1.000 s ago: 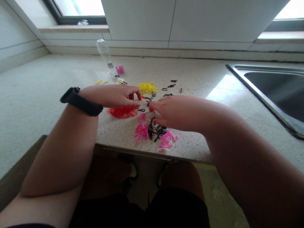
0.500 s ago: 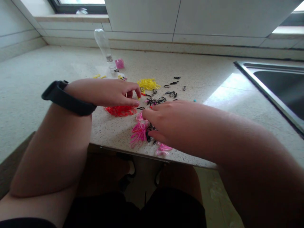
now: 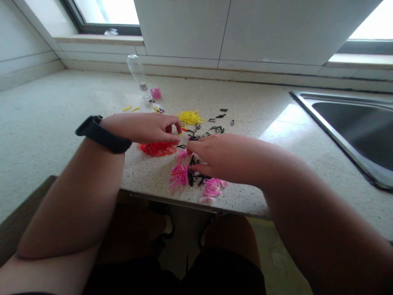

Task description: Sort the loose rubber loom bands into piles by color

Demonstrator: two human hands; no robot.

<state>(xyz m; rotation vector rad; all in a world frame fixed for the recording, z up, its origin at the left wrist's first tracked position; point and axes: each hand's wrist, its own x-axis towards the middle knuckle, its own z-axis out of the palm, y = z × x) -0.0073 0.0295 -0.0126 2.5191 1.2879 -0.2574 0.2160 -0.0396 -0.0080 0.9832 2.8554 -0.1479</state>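
My left hand (image 3: 153, 128) hovers above the heap of red rubber bands (image 3: 157, 149). Its fingers are curled, and thumb and index finger stand apart; a tiny yellow bit shows near the fingertips. Palm down, my right hand (image 3: 219, 153) is over the black rubber bands (image 3: 190, 176) and pink rubber bands (image 3: 179, 176), thumb apart from the fingers, some fingertips hidden. More pink bands (image 3: 211, 188) lie below it near the counter edge. Beyond both hands is a pile of yellow rubber bands (image 3: 190, 117). One black band (image 3: 181, 146) lies between the hands.
A clear bottle (image 3: 138, 76) stands upside down at the back, beside a small pink item (image 3: 155, 93). Loose black bands (image 3: 217, 129) are scattered right of the yellow pile. A steel sink (image 3: 334, 135) is set into the counter (image 3: 92, 90) at right.
The camera view has tilted up slightly. My right hand has shifted a little, showing more of the pink and black bands below it. My left hand keeps nearly the same place.
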